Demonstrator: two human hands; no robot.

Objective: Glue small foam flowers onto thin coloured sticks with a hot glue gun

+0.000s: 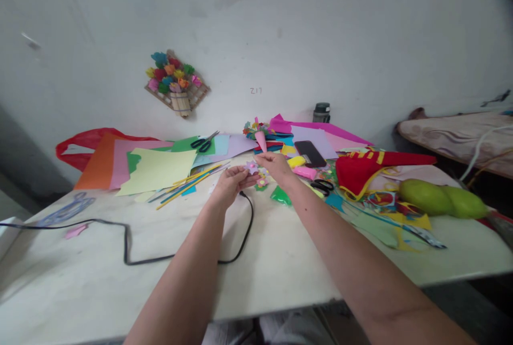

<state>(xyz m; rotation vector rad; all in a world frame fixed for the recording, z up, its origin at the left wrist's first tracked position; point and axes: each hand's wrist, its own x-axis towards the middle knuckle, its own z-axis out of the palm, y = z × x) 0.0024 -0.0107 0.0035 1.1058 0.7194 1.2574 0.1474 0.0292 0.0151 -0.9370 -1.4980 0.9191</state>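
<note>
Above the middle of the table, my left hand pinches a small purple paper flower with a pink centre. Close by on the right, my right hand has its fingertips pinched together near the flower's petals; what they hold, if anything, is too small to make out. A paper flower with a yellow centre is just below the purple one. Behind my right fingertips a pink paper cone points down, topped by a cluster of small coloured flowers.
Coloured paper sheets and scissors are at the back left. A black cable crosses the table's left half. To the right are a phone, black-handled scissors, red cloth, green fruit and paper scraps.
</note>
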